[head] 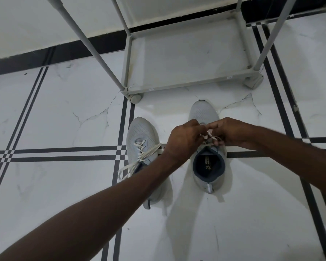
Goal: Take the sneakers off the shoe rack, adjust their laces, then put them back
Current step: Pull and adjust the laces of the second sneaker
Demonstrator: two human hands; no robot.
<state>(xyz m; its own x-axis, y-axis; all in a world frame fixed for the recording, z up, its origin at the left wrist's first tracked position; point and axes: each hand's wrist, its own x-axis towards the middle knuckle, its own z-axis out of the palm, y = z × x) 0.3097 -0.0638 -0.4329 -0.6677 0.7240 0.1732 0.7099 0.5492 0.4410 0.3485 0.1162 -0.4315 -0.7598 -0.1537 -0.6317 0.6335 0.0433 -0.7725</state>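
Two light grey sneakers stand on the tiled floor in front of the shoe rack (186, 82), toes pointing toward it. The left sneaker (141, 136) has loose white laces (139, 162) spilling over its left side, and my left forearm crosses over its heel. Over the tongue of the right sneaker (205, 112) my left hand (184, 140) and my right hand (231, 132) meet, each pinching a strand of that shoe's white lace (209, 135). The right sneaker's dark opening faces me.
The grey rack's lowest shelf holds nothing; its slanted posts (87, 40) and a second post (271, 34) rise toward me. The white marble-pattern floor has black stripe lines. A wall with a black skirting (64, 51) runs behind the rack.
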